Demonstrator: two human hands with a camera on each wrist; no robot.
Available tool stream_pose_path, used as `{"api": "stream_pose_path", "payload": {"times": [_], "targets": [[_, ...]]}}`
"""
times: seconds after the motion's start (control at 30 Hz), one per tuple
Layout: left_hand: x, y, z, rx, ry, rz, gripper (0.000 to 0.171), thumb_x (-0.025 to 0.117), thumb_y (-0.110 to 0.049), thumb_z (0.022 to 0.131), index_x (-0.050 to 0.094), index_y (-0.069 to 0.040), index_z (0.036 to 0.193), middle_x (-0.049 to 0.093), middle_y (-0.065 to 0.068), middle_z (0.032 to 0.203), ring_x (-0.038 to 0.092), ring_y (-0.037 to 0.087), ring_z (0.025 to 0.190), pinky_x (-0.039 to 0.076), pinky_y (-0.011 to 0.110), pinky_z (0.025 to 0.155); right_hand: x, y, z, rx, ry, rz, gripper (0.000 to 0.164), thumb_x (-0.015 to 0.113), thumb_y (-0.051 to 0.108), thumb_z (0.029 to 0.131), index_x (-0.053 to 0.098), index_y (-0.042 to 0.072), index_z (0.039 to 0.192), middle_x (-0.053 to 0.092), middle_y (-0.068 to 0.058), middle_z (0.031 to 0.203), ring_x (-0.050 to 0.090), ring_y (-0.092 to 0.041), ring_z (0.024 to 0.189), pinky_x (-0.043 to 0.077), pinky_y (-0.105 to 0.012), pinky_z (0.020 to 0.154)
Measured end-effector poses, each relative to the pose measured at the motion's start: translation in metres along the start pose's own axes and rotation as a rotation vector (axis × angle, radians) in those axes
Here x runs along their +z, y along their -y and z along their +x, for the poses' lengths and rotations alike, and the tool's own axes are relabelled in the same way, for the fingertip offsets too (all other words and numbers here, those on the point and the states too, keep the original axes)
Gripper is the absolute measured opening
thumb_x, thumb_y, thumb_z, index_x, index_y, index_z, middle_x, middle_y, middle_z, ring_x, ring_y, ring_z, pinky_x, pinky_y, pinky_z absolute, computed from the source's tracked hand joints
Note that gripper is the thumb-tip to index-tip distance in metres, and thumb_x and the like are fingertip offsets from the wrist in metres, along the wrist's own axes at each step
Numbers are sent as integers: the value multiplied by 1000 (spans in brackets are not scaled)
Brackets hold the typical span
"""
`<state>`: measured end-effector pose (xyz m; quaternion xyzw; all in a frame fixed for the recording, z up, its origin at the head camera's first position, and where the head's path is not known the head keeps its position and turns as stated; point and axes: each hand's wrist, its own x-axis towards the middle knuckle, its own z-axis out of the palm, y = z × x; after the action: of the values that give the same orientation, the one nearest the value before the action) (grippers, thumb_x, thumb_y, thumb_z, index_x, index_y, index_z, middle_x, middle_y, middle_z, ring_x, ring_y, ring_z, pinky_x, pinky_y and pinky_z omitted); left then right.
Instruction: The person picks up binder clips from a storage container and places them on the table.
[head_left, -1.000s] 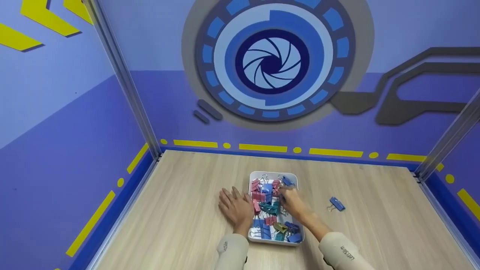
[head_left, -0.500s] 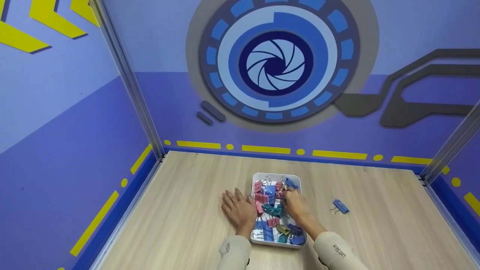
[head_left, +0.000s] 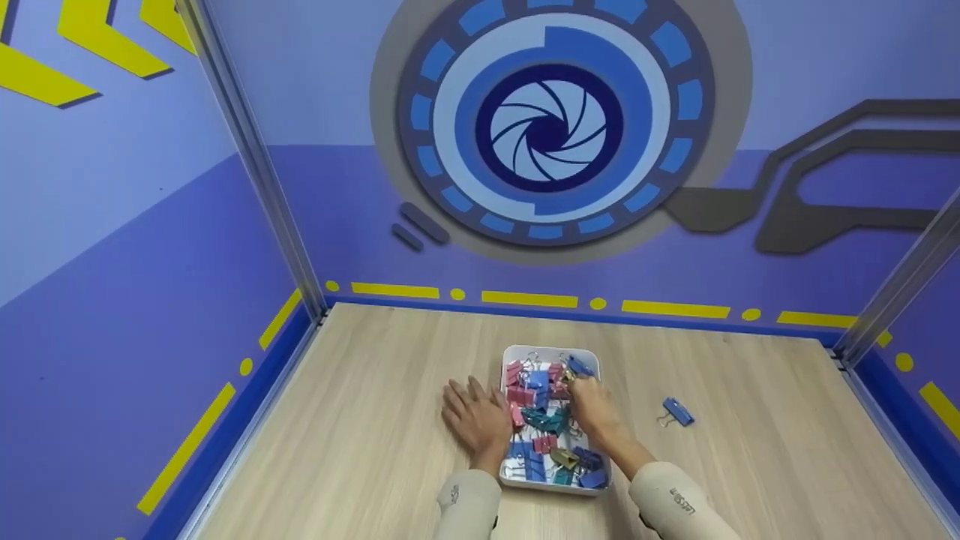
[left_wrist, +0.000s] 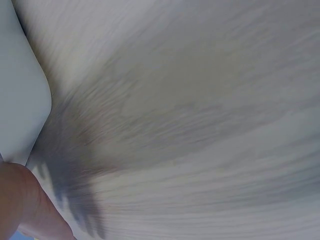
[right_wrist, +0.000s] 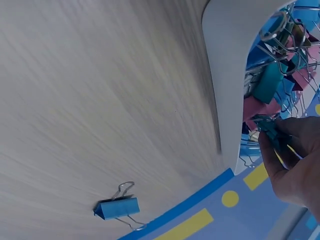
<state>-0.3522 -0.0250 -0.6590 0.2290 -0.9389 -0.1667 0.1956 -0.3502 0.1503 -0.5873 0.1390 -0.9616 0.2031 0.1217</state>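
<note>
A white tray (head_left: pixel 553 490) full of pink, blue, teal and gold binder clips stands on the table in the head view. My left hand (head_left: pixel 478 424) rests flat with straight fingers against the tray's left side. The left wrist view shows only part of that hand (left_wrist: pixel 32 202) next to the tray wall (left_wrist: pixel 22 90). Over the tray's right side, my right hand (head_left: pixel 594 409) reaches in among the clips. In the right wrist view, its thumb and fingers pinch a dark teal binder clip (right_wrist: pixel 270 131), partly covered by the fingers.
One blue binder clip (head_left: pixel 678 412) lies alone on the wooden table (head_left: pixel 390 360), right of the tray. Purple-blue panels (head_left: pixel 330 202) with metal corner posts (head_left: pixel 259 169) enclose the table at the back and sides.
My right hand has stayed at the tray's upper right, shifting only slightly among the clips. The left hand keeps its place. The head view has moved a little.
</note>
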Motion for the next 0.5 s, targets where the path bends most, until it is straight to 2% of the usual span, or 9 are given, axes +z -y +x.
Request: {"api": "stream_pose_path", "payload": {"times": [0.1, 0.23, 0.3, 0.4, 0.5], "targets": [[1, 0, 0, 3, -6, 0, 58, 52, -45, 101, 55, -9, 147, 45, 24, 157, 38, 41, 150, 32, 58, 121, -10, 2, -1, 29, 30, 64, 12, 68, -12, 85, 73, -1, 85, 70, -12, 76, 50, -16, 63, 49, -36, 55], [1, 0, 0, 7, 3, -5, 58, 52, -45, 102, 54, -9, 147, 43, 24, 158, 37, 41, 151, 31, 58, 122, -26, 3, -1, 64, 30, 108, 10, 74, -7, 84, 70, 2, 84, 67, -8, 74, 50, -15, 63, 46, -31, 56], [0, 1, 0, 7, 12, -5, 58, 52, -45, 102, 54, -9, 148, 43, 24, 159, 36, 41, 151, 31, 58, 122, -35, -2, 0, 40, -11, 102, 13, 71, -7, 87, 68, 3, 78, 64, -8, 69, 51, -17, 61, 45, -32, 54], [-3, 1, 0, 8, 28, -4, 58, 50, -45, 103, 53, -9, 148, 42, 24, 159, 35, 41, 151, 30, 58, 122, -50, -17, 1, -33, -111, 93, 20, 65, -10, 88, 65, 2, 72, 64, -10, 68, 60, -22, 62, 51, -39, 55], [-6, 0, 0, 12, 43, -7, 58, 49, -45, 104, 52, -9, 149, 41, 24, 160, 34, 41, 152, 29, 58, 123, -67, -40, -1, -72, -194, 82, 18, 66, -13, 84, 67, -1, 70, 68, -16, 69, 67, -32, 65, 55, -47, 58]]}}
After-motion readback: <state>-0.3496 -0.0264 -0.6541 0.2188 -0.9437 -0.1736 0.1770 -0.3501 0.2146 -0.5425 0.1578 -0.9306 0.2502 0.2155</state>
